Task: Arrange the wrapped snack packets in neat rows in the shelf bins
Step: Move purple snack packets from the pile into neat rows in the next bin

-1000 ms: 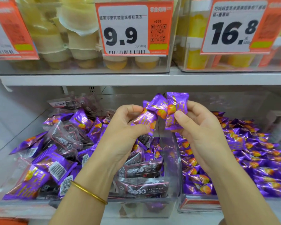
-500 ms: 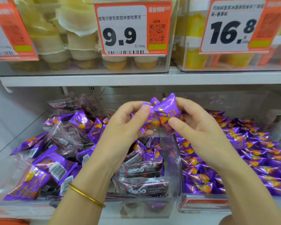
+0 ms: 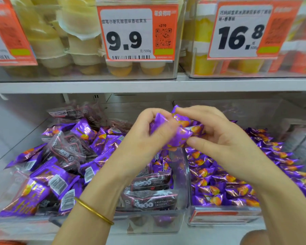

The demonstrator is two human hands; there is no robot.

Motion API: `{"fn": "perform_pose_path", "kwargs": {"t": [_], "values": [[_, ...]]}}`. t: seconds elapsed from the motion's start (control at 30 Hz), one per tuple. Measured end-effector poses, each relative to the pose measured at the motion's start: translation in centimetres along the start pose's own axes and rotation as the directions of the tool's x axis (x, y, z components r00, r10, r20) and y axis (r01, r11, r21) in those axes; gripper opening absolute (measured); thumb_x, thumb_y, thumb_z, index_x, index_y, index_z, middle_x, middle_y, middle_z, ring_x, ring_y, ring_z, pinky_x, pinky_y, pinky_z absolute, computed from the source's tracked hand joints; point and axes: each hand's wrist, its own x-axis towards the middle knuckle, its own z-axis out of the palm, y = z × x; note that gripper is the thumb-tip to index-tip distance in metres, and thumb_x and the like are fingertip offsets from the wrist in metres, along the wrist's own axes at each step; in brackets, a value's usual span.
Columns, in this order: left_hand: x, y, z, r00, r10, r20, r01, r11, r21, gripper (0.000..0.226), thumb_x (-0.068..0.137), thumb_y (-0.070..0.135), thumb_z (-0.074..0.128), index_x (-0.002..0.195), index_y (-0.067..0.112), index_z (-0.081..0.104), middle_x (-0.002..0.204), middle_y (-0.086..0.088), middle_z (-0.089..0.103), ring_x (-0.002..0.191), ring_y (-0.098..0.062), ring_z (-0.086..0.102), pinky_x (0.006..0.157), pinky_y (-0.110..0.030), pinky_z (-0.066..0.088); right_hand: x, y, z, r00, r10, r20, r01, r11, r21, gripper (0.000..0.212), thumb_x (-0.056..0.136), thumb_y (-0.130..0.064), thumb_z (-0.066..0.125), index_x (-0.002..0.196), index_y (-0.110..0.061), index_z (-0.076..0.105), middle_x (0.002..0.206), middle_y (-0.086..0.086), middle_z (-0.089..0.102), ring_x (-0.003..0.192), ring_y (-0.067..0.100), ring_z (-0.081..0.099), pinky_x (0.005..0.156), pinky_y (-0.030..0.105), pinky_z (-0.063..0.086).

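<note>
The shelf (image 3: 60,86) runs across the middle of the frame, its white edge just above my hands. That leaves me a low slot of open room between this edge and the stock below.

The left bin (image 3: 157,221) fills the lower left. Its clear front wall stands near the bottom edge of the frame, and its right wall rises between my wrists. Inside, loose packets (image 3: 48,183) in purple lie jumbled with dark packets (image 3: 65,151), tilted every way.

The right bin (image 3: 224,214) sits just beside it at lower right and holds purple rows (image 3: 237,183), laid flat and overlapping.

Across the top, clear bins of jelly cups (image 3: 81,41) carry a 9.9 tag (image 3: 127,36) and a 16.8 tag (image 3: 240,38).

At frame centre, over the wall between the two bins, both hands hold the bunch (image 3: 182,133) of purple packets clear of the stock. The left hand (image 3: 141,138) has its fingers curled round the bunch's left end. The right hand (image 3: 224,138) pinches the right end between thumb and fingers. A bangle (image 3: 94,211) circles the left wrist.
</note>
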Motion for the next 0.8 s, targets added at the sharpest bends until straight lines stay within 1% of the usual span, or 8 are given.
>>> {"fn": "perform_pose_path", "kwargs": {"t": [0.07,0.13,0.27,0.37,0.47,0.6,0.7,0.8], "values": [[-0.1,-0.1,0.3,0.999,0.020,0.034,-0.024,0.992,0.126,0.041,0.061,0.040,0.074,0.097,0.030,0.056,0.091,0.001,0.070,0.079,-0.017,0.066,0.076,-0.036,0.055,-0.2,-0.1,-0.2,0.999,0.023,-0.048,-0.023,1.000,0.000,0.056,0.075,-0.017,0.068,0.120,-0.048,0.054,0.120,-0.017,0.047,0.095,0.018,0.057,0.082,0.037,0.052],[0.0,-0.3,0.8,0.997,0.057,0.046,-0.063,0.989,0.132,0.034,0.064,0.036,0.074,0.094,0.034,0.056,0.097,-0.001,0.067,0.084,-0.019,0.064,0.083,-0.046,0.054,-0.5,-0.1,-0.6,0.995,0.042,-0.086,-0.039,0.999,0.031,0.056,0.073,-0.019,0.074,0.118,-0.046,0.055,0.122,-0.016,0.048,0.091,0.019,0.059,0.079,0.040,0.053],[0.2,-0.2,2.2,0.986,0.132,0.104,-0.148,0.976,0.162,0.020,0.077,0.039,0.061,0.096,0.038,0.054,0.121,0.005,0.057,0.108,-0.024,0.059,0.094,-0.052,0.047,-1.6,-0.2,-2.0,0.991,0.071,-0.111,-0.061,0.993,0.098,0.055,0.065,-0.023,0.077,0.112,-0.044,0.058,0.131,-0.017,0.049,0.105,0.005,0.059,0.079,0.026,0.053],[0.3,-0.4,3.8,0.966,0.212,0.149,-0.248,0.922,0.298,0.025,0.081,0.047,0.050,0.103,0.036,0.046,0.128,0.011,0.047,0.120,-0.009,0.049,0.102,-0.037,0.041,-2.6,-0.4,-2.9,0.994,0.079,-0.081,-0.047,0.941,0.336,0.053,0.064,-0.005,0.079,0.109,-0.025,0.060,0.118,-0.010,0.063,0.101,0.006,0.064,0.077,0.021,0.052],[0.8,-0.7,5.7,0.927,0.331,0.178,-0.375,0.794,0.478,0.025,0.083,0.048,0.042,0.106,0.039,0.035,0.126,0.017,0.036,0.117,0.011,0.038,0.098,-0.010,0.030,-3.6,0.1,-3.7,0.989,0.108,-0.100,-0.065,0.931,0.359,0.053,0.059,-0.001,0.083,0.104,-0.018,0.061,0.106,-0.005,0.066,0.092,0.011,0.064,0.075,0.024,0.052],[1.6,-1.2,7.7,0.915,0.328,0.235,-0.400,0.666,0.629,0.040,0.079,0.059,0.035,0.117,0.050,0.024,0.118,0.029,0.037,0.107,0.023,0.033,0.095,-0.022,0.032,-4.5,0.9,-5.3,0.966,0.183,-0.182,-0.121,0.944,0.307,0.046,0.056,-0.002,0.083,0.094,-0.020,0.065,0.092,-0.006,0.068,0.080,0.011,0.064,0.070,0.029,0.054],[2.9,-1.7,7.7,0.906,0.386,0.173,-0.399,0.644,0.653,0.051,0.081,0.056,0.039,0.128,0.039,0.032,0.116,0.023,0.037,0.107,0.017,0.041,0.094,-0.017,0.031,-6.0,2.0,-8.3,0.893,0.277,-0.354,-0.172,0.938,0.301,0.044,0.054,0.003,0.079,0.088,-0.016,0.061,0.079,-0.009,0.070,0.067,0.007,0.063,0.061,0.021,0.054],[3.9,-2.6,6.8,0.916,0.398,0.045,-0.330,0.687,0.647,0.036,0.088,0.035,0.049,0.121,0.022,0.048,0.111,0.011,0.042,0.099,0.008,0.049,0.088,-0.005,0.034,-8.1,3.5,-11.8,0.846,0.362,-0.391,-0.332,0.932,0.145,0.040,0.060,0.009,0.076,0.088,-0.013,0.058,0.076,-0.011,0.065,0.060,0.001,0.058,0.056,0.015,0.049]]}}
